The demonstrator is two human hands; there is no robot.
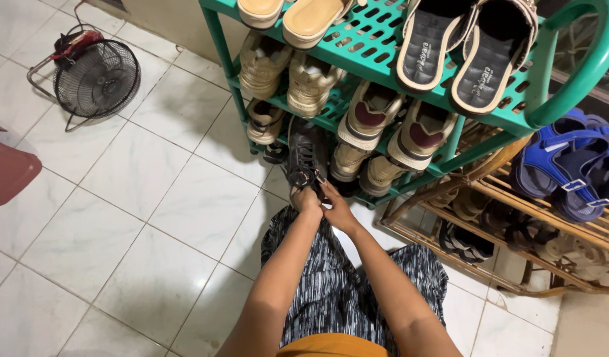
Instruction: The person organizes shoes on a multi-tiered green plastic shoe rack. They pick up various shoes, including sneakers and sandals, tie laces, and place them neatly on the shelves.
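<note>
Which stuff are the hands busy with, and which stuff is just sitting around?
In hand:
- dark lace-up shoe, held by left hand and right hand
- green shoe rack it sits in

Just lying about:
- small floor fan
- pink stool
- blue sandals
- wooden rack

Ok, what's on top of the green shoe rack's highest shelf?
On the green rack's top shelf lie a pair of grey-soled sandals and two beige sandals, soles up. Their straps are hidden underneath, and the picture's edge crops the rest.
</note>
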